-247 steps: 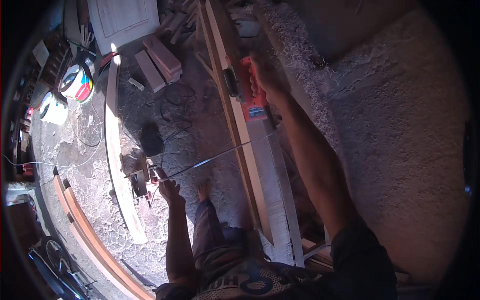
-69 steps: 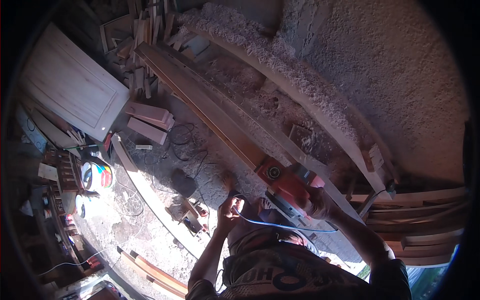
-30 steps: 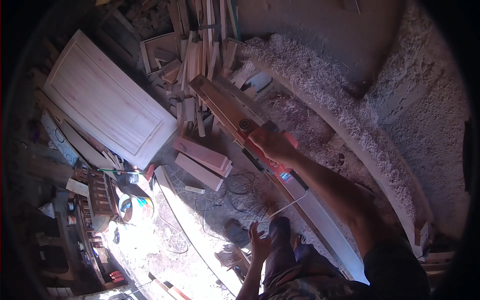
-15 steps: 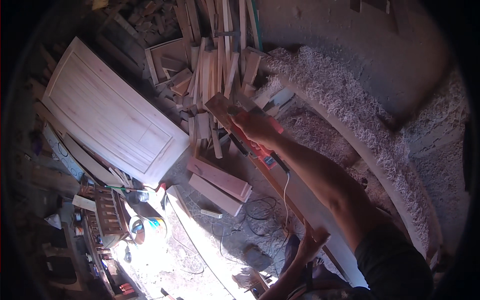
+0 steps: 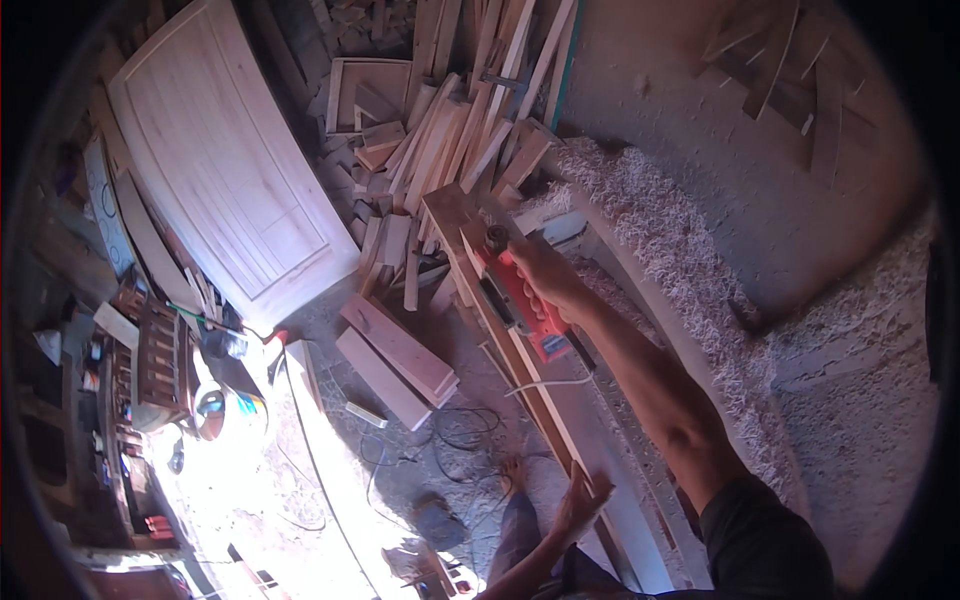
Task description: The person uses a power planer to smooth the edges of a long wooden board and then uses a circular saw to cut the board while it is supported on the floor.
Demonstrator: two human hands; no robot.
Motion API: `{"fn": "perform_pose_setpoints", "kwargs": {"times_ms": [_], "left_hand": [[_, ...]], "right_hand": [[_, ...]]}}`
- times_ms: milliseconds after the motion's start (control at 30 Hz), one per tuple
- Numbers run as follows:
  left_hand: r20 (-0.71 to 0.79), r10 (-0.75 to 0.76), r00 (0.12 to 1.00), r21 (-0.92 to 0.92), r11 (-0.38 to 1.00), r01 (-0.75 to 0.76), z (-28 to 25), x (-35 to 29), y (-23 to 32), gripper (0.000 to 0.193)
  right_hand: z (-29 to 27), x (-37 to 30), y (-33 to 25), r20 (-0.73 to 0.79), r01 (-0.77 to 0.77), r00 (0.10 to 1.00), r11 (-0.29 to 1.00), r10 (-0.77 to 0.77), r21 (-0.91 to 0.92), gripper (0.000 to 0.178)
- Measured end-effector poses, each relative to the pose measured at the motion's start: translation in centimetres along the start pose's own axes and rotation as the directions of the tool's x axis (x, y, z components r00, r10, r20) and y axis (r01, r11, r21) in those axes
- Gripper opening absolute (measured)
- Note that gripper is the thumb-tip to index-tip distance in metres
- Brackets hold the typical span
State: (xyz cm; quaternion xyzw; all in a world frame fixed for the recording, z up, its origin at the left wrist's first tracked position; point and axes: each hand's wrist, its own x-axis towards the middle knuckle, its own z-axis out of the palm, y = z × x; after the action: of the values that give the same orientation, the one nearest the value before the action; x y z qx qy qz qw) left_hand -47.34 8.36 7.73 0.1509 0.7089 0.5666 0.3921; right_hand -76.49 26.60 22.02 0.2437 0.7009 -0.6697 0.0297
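My right hand [image 5: 545, 272] is closed round the handle of a red electric hand planer [image 5: 535, 308], its black front knob ahead of my fingers. The planer rests on a long wooden board [image 5: 585, 420] that runs from near my body toward the offcuts. A pale cord [image 5: 550, 384] trails from the planer's rear across the board. Nearer my body, my left hand [image 5: 580, 505] grips the board's left edge. My fingers there are partly hidden.
Curly wood shavings [image 5: 650, 215] are heaped to the right. Beyond the board lie piled offcuts [image 5: 440, 140]. A panelled door [image 5: 230, 160] leans at far left. Two stacked planks [image 5: 395, 360], coiled cable [image 5: 465, 430] and a bare foot [image 5: 514, 474] are left of the board.
The planer and my right hand have come slightly back from the board's far end. The cord has swung left across the board. My left hand still grips the edge; the view has shifted.
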Motion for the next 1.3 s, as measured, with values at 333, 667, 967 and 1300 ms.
{"fn": "perform_pose_setpoints", "kwargs": {"times_ms": [333, 667, 967, 1300], "left_hand": [[0.394, 0.012, 0.919, 0.199, 0.975, -0.098, 10.5, -13.0, -11.9, 0.119], [0.372, 0.075, 0.925, 0.063, 0.992, -0.106, 9.8, -11.3, -10.2, 0.12], [-0.126, 0.128, 0.984, 0.031, 0.992, -0.125, 3.3, 1.5, -4.9, 0.127], [-0.163, 0.154, 0.974, 0.032, 0.988, -0.151, -1.6, 6.1, -3.6, 0.128]], "right_hand": [[-6.7, -39.5, 17.7, -0.054, -0.242, 0.969, 0.969, 0.24, -0.047, 0.043], [-5.9, -39.6, 17.0, -0.113, -0.269, 0.958, 0.962, 0.263, -0.037, 0.038], [-2.1, -16.0, 8.6, -0.078, -0.067, 0.995, 0.997, 0.063, -0.049, 0.052], [3.4, 5.3, -0.5, -0.01, 0.003, 1.0, 0.998, -0.003, -0.061, 0.052]]}}
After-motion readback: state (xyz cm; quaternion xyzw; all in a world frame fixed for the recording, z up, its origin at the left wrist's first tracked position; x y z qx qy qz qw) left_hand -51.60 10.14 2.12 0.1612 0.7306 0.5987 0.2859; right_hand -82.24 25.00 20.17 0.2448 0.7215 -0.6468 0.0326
